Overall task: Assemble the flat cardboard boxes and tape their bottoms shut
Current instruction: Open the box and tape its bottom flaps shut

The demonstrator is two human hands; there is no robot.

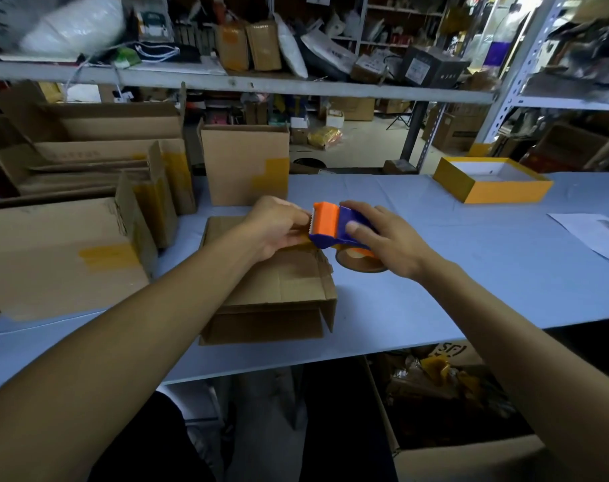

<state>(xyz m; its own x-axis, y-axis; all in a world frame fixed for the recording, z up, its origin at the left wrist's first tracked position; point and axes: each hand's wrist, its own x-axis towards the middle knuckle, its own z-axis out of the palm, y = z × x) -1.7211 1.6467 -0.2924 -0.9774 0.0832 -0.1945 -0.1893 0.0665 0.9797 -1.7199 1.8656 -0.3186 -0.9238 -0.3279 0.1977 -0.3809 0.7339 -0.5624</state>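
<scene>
Two hands work over the cardboard box (271,293): the right hand (383,238) grips the tape dispenser (334,226), and at its nine o'clock the left hand (278,227) pinches the tape end.

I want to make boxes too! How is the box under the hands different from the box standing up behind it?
The box under the hands lies low on the table, its brown flaps without tape; the standing box is upright with yellow tape on its side. The left hand and right hand work the tape dispenser over the near one only. Both are brown cardboard.
</scene>
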